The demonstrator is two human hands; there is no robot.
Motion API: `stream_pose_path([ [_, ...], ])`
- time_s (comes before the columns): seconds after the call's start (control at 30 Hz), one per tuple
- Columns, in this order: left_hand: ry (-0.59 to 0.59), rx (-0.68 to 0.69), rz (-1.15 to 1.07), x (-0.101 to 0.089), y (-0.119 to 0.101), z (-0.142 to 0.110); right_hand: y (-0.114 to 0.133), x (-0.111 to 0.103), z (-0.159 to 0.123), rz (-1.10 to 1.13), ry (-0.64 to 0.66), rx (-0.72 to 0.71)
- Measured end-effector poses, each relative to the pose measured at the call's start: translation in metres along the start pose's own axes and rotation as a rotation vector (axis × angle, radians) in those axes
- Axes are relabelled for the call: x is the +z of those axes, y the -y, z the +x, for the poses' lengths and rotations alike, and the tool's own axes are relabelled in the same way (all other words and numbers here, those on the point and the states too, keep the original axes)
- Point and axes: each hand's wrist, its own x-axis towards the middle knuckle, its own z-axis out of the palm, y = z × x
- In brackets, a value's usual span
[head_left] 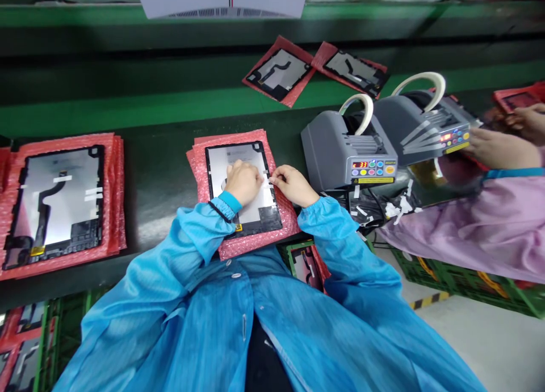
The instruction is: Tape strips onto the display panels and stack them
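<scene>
A tablet screen panel (255,215), silver with a black border, lies face down on pink bubble wrap (238,247) in front of me. My left hand (243,183) rests over the middle of the panel, its fingers curled; what they hold, if anything, is hidden. At the panel's right edge, my right hand (294,186) pinches thumb and forefinger together on a small strip of white tape. More short white strips sit along that edge beside the fingertips. Most of the panel's dark flex cable is covered by my left hand.
Left of me lies a stack of bubble wrap with another panel (70,168) on top. Two tape dispensers (340,154) stand at right, near a co-worker's hand (504,148). Two wrapped panels (281,74) lie at the back. Green crates (460,278) sit below the bench.
</scene>
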Motion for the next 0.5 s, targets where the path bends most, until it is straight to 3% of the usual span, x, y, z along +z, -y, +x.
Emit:
stream_pose_path([
  [0.17,-0.034,-0.026,0.018,0.002,-0.001,0.004,-0.011,-0.002,0.002,-0.006,0.024,0.250],
  [0.27,-0.062,-0.094,-0.009,-0.009,0.005,0.004,-0.018,-0.006,0.002,0.092,0.061,0.345],
  [0.43,-0.348,-0.284,0.027,-0.045,0.051,-0.033,-0.012,-0.006,-0.005,0.249,-0.038,0.345],
  [0.5,-0.334,-0.398,0.019,-0.049,0.072,-0.053,-0.006,-0.002,-0.008,0.179,-0.052,0.283],
])
